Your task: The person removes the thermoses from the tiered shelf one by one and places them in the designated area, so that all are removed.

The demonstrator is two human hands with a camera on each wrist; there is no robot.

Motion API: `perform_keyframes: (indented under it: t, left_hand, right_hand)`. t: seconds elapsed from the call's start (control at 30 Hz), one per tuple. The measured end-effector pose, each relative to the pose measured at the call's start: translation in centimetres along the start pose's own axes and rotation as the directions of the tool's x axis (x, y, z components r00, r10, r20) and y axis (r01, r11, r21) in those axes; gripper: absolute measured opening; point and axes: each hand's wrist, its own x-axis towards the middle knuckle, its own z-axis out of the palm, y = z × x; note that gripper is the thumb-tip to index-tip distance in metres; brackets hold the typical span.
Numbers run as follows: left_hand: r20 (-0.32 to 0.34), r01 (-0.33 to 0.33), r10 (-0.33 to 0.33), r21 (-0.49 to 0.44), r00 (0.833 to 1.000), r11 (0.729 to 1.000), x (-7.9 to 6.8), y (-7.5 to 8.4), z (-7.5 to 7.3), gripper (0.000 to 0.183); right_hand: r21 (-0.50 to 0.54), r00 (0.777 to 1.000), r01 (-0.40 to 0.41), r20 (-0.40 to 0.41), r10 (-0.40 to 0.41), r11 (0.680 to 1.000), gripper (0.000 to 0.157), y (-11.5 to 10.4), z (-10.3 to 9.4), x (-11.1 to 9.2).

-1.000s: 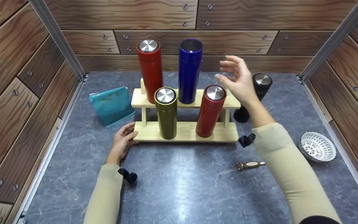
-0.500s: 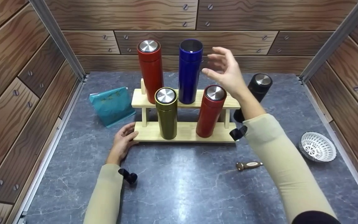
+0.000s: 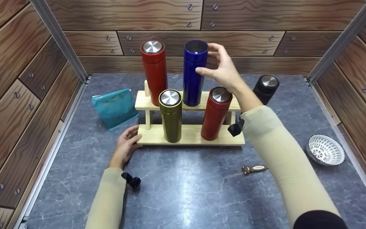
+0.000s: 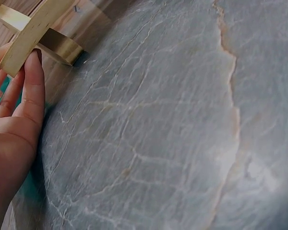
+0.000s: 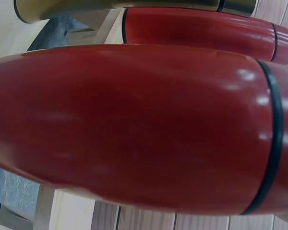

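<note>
A two-tier wooden rack [image 3: 189, 135] carries upright vacuum flasks. On its upper shelf stand a red flask [image 3: 154, 76] and a blue flask [image 3: 192, 82]; an olive-gold flask [image 3: 172, 124] and a dark red flask [image 3: 213, 121] stand on the lower one. My left hand [image 3: 126, 144] grips the left end of the lower board, thumb on top, as the left wrist view shows too. My right hand [image 3: 222, 68] is at the blue flask's upper part, thumb across its front and fingertips hidden behind it. The dark red flask [image 5: 134, 124] fills most of the right wrist view.
A black flask [image 3: 265, 87] stands beyond my right forearm. A teal pouch [image 3: 115, 108] lies left of the rack. Near the right wall sits a white openwork bowl [image 3: 325, 149]. A brown-handled tool [image 3: 253, 169] lies partly under my right sleeve. Wood-patterned walls enclose the grey marbled table.
My right hand has moved leftward and slightly away from me, from above the right end of the rack to the blue flask. My left hand stays on the board.
</note>
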Motion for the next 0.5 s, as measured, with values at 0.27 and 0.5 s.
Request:
perform_keyframes:
  t: [0.27,0.5]
  left_hand:
    - [0.000,0.008,-0.008,0.013,1.000,1.000,-0.1,0.1,0.0,0.049]
    - [-0.003,0.008,-0.008,0.008,1.000,1.000,0.1,0.0,0.0,0.050]
  right_hand:
    - [0.041,1.000,0.000,0.001,0.000,0.999,0.078,0.4,0.1,1.0]
    - [0.049,1.000,-0.006,0.015,0.005,0.999,0.081,0.4,1.0,1.6]
